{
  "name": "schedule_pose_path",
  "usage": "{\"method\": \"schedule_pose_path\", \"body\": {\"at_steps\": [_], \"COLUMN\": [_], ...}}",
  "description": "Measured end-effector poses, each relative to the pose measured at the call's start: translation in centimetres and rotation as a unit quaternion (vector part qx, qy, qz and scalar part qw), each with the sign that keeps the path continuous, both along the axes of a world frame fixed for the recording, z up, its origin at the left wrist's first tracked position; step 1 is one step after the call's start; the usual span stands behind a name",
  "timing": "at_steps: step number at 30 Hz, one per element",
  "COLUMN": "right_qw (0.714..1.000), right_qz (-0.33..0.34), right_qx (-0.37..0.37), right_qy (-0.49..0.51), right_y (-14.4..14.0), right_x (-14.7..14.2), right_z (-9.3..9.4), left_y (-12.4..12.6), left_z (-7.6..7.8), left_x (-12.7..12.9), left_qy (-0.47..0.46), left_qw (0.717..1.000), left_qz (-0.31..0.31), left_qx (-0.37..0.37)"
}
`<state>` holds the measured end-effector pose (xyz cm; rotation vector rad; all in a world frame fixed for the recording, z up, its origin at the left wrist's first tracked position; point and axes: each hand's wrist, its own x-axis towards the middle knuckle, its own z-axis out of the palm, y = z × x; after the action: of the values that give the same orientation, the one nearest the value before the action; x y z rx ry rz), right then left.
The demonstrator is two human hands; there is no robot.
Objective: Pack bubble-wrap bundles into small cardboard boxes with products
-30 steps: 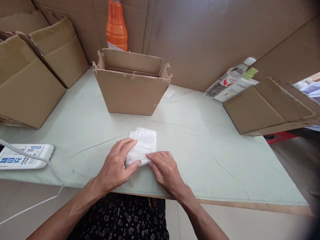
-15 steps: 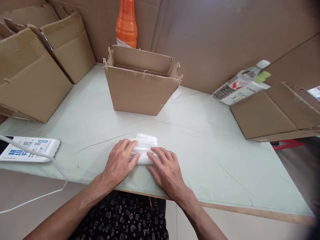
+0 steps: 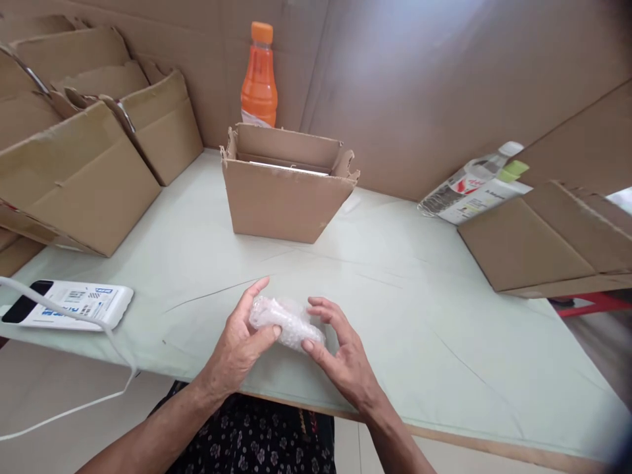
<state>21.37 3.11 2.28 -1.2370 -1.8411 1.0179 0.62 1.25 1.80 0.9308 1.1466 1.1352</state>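
A rolled bundle of bubble wrap lies between my hands near the table's front edge. My left hand grips its left end, with the thumb on the near side and the fingers behind. At the right end, my right hand has its thumb against the roll and its fingers curved apart over the far side. Whatever the wrap may contain cannot be made out. Beyond the hands stands an open-topped cardboard box with a white edge showing inside.
An orange bottle stands behind the box. More cardboard boxes are at the left, above a white packet crossed by a white cable. At the right, a clear bottle leans beside another box.
The bubble wrap was flatter under both hands; now it is a thicker roll, lifted and tilted. My fingers have spread around its ends. The view has tipped upward.
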Motion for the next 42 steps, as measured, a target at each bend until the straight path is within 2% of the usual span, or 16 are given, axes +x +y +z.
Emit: {"method": "schedule_pose_path", "body": {"at_steps": [5, 9, 11, 13, 16, 17, 19, 21, 23, 26, 28, 31, 33, 36, 40, 42], "right_qw": [0.98, 0.977, 0.977, 0.98, 0.988, 0.99, 0.987, 0.971, 0.948, 0.938, 0.944, 0.936, 0.908, 0.844, 0.753, 0.725], "right_qz": [0.049, 0.005, -0.013, -0.035, -0.08, -0.094, -0.118, -0.138, -0.144, -0.085, -0.015, 0.071, 0.124, 0.19, 0.255, 0.28], "right_qx": [-0.145, -0.17, -0.167, -0.146, -0.056, -0.012, 0.09, 0.193, 0.272, 0.305, 0.288, 0.273, 0.294, 0.331, 0.365, 0.383], "right_qy": [0.125, 0.13, 0.131, 0.133, 0.119, 0.106, 0.065, -0.003, -0.076, -0.139, -0.161, -0.212, -0.272, -0.378, -0.484, -0.499], "right_y": [0.3, 0.7, 1.2, 2.2, 4.5, 5.6, 7.9, 10.6, 13.3, 17.1, 19.3, 22.1, 23.7, 25.6, 26.7, 26.9], "right_x": [0.1, -0.6, -0.2, 0.8, 2.8, 3.3, 3.8, 3.3, 1.9, -1.2, -3.8, -7.7, -10.1, -13.1, -16.7, -18.4], "right_z": [0.1, 0.3, 0.7, 1.6, 4.3, 5.6, 8.6, 12.0, 15.2, 18.4, 19.3, 18.9, 18.4, 18.3, 19.3, 19.2], "left_y": [1.0, 2.0, 2.7, 4.0, 7.4, 8.9, 11.9, 14.4, 15.7, 15.5, 14.7, 14.0, 13.9, 14.1, 14.1, 14.2], "left_z": [0.2, 0.6, 1.5, 3.0, 5.9, 6.7, 7.8, 8.1, 7.6, 6.6, 6.1, 5.9, 5.9, 5.9, 5.8, 5.7], "left_x": [0.6, 0.9, 0.8, 0.3, -0.9, -1.4, -2.3, -3.1, -3.6, -4.0, -4.1, -4.2, -4.3, -4.4, -4.4, -4.4], "left_qy": [-0.007, 0.068, 0.133, 0.231, 0.371, 0.4, 0.438, 0.457, 0.459, 0.446, 0.439, 0.43, 0.425, 0.421, 0.398, 0.381], "left_qw": [1.0, 0.997, 0.987, 0.945, 0.824, 0.789, 0.741, 0.722, 0.724, 0.731, 0.73, 0.735, 0.74, 0.75, 0.77, 0.781], "left_qz": [-0.001, -0.013, 0.001, 0.069, 0.203, 0.238, 0.29, 0.316, 0.323, 0.324, 0.326, 0.32, 0.317, 0.312, 0.305, 0.301], "left_qx": [0.013, 0.023, 0.094, 0.22, 0.377, 0.401, 0.418, 0.412, 0.402, 0.402, 0.41, 0.414, 0.413, 0.404, 0.396, 0.392]}}
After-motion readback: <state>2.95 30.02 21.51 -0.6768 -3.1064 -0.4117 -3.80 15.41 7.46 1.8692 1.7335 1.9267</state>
